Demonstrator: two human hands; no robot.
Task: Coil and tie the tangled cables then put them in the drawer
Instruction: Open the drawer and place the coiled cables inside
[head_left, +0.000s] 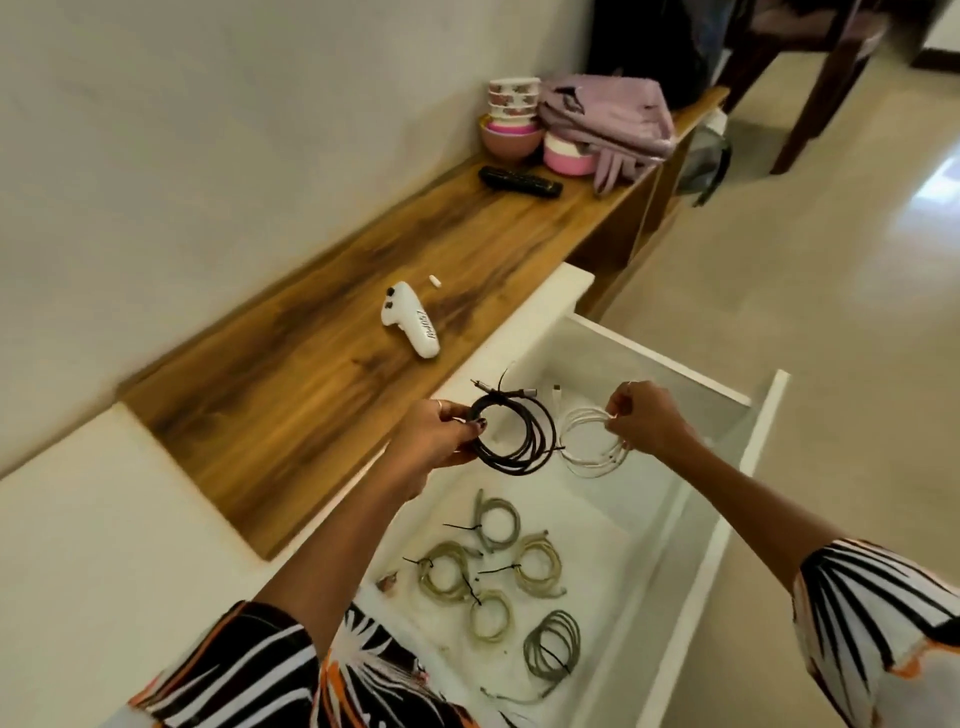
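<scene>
While the long wooden counter (322, 291) runs away from the camera toward the upper right, the white drawer (691, 525) stands pulled open below it, its long axis following the same diagonal. Both hands are raised over the far half of the drawer, each arm coming in from a striped sleeve (878, 623). The left hand (441, 434) grips the black coiled cable (514, 436) at its left rim, fingers curled round the loops; the coil stands roughly upright, facing the camera, and its plug ends stick up and away toward the top. The right hand (647, 418) pinches the white coiled cable (592, 441) at its upper right edge, the loops hanging down below the fingers and one plug end pointing up beside the black coil. The two coils sit just beside each other. On the drawer floor nearer the camera lie five tied coils (493, 571) of greenish-grey cable, flat, each bound with a dark tie. On the counter rest a white controller (413, 325), lengthwise toward the lower right, and farther off a black remote (519, 182), stacked bowls (511, 122) and folded pink cloth (613, 117).
</scene>
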